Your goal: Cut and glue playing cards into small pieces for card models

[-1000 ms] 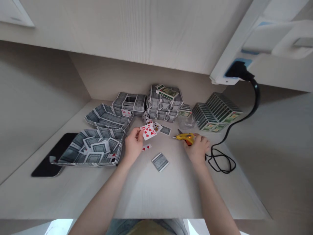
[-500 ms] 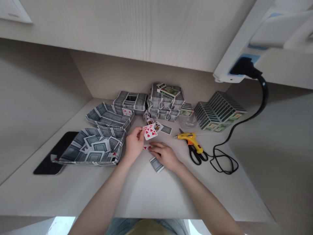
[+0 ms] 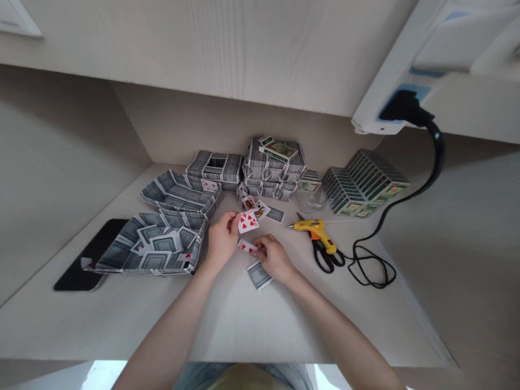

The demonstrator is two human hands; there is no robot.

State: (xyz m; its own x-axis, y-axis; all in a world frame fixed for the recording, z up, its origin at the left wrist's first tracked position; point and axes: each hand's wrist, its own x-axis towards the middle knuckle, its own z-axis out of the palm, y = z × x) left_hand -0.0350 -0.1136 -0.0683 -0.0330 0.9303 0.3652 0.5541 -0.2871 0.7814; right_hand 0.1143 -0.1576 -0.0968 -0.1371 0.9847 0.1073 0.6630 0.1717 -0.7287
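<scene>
Hands on the cards: your left hand pinches a heart card!
That card's long axis lies nearly crosswise, tipped up rightward, above the desk. Your curled right hand touches a second heart card, grip unclear, beside a face-down card. Writing on the card packs is too small to read.

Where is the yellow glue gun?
In the head view, the yellow plastic glue gun lies on the pale tabletop, right of the person's right hand, across the black-handled scissors.
</scene>
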